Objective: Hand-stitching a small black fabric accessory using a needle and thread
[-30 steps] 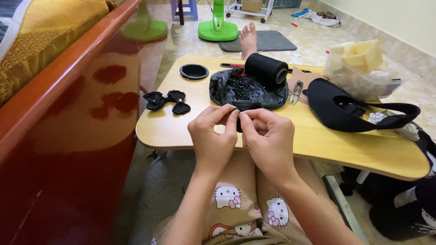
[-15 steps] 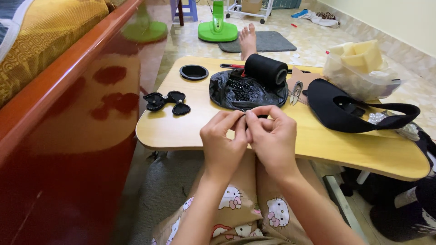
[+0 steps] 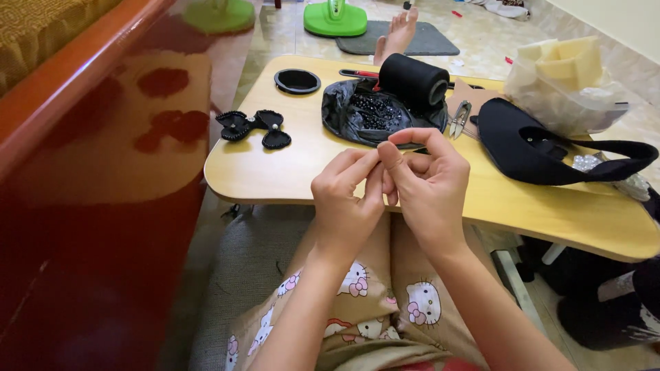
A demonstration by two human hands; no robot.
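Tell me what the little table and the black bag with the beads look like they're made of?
The table looks like pale wood or wood-look board: smooth, yellow-tan, with a slight sheen and rounded edges. The black bag seems to be thin plastic film, since it is crumpled and glossy. The beads look like shiny black plastic or glass; which one cannot be told.

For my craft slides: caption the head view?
Left hand and right hand pinch together above a wooden table beside black beads.

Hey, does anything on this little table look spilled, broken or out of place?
Nothing looks spilled or broken. The black beads sit contained in their black bag, the snips lie flat beside it, and the thread spool lies on its side. Both hands pinch something too small to see.
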